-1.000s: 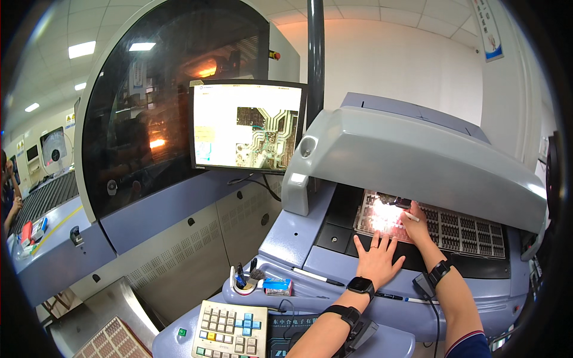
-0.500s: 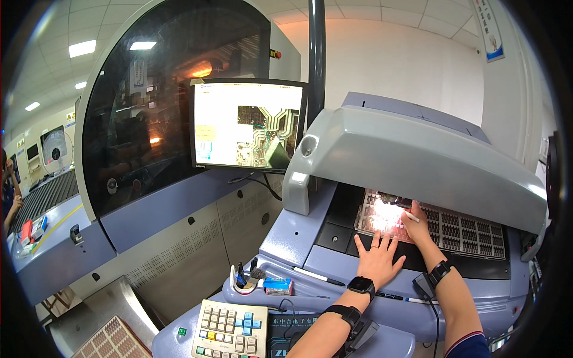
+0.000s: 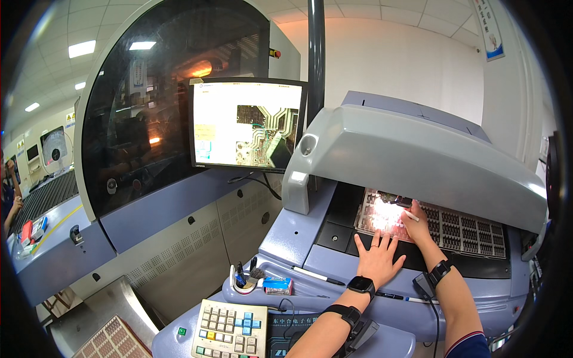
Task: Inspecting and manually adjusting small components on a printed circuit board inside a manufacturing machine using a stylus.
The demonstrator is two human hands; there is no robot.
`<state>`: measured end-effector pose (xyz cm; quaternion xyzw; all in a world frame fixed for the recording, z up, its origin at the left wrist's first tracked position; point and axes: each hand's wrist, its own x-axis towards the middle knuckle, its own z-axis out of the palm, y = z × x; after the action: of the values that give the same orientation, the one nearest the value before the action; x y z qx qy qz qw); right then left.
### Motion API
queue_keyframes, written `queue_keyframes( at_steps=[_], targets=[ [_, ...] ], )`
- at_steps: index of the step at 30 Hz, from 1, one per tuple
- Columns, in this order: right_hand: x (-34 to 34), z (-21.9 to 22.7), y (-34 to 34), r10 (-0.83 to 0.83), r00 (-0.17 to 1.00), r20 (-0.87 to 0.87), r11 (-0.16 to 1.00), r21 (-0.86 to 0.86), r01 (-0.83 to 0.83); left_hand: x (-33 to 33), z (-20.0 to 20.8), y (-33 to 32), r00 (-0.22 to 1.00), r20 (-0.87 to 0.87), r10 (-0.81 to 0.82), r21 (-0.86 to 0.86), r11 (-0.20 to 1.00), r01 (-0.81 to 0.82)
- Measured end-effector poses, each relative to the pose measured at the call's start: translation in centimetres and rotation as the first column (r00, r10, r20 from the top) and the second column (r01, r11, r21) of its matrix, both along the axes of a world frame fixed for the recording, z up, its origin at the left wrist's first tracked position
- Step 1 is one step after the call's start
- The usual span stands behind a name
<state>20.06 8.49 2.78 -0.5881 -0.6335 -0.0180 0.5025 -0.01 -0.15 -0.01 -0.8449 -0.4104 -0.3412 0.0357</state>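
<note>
My left hand lies flat with fingers spread on the machine's bed, fingertips touching the near edge of a large circuit board panel. My right hand rests on the brightly lit part of that panel under the grey hood, pinching a thin white pen-like tool. A monitor to the left shows a magnified circuit pattern. Both wrists wear black bands.
A keypad sits at the lower centre beside a white cup of pens and a small blue box. Two pens lie on the ledge. A person stands at the far left edge. Another perforated panel lies below left.
The picture on the monitor has shifted slightly. Both hands have stayed almost still on the panel.
</note>
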Motion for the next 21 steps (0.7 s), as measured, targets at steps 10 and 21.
queue_keyframes(
  at_steps=[10, 21],
  targets=[
    [1.0, -0.1, 0.8, -0.054, 0.997, 0.056, 0.998, -0.015, 0.055, 0.2, -0.1, 0.0, 1.000, 0.021, -0.003, 0.028, 1.000, 0.002],
    [0.5, 0.0, 1.6, -0.095, 0.994, 0.049, 0.993, -0.058, 0.098, 0.0, 0.0, 0.0, 1.000, 0.010, 0.005, 0.022, 1.000, -0.005]
  ],
)
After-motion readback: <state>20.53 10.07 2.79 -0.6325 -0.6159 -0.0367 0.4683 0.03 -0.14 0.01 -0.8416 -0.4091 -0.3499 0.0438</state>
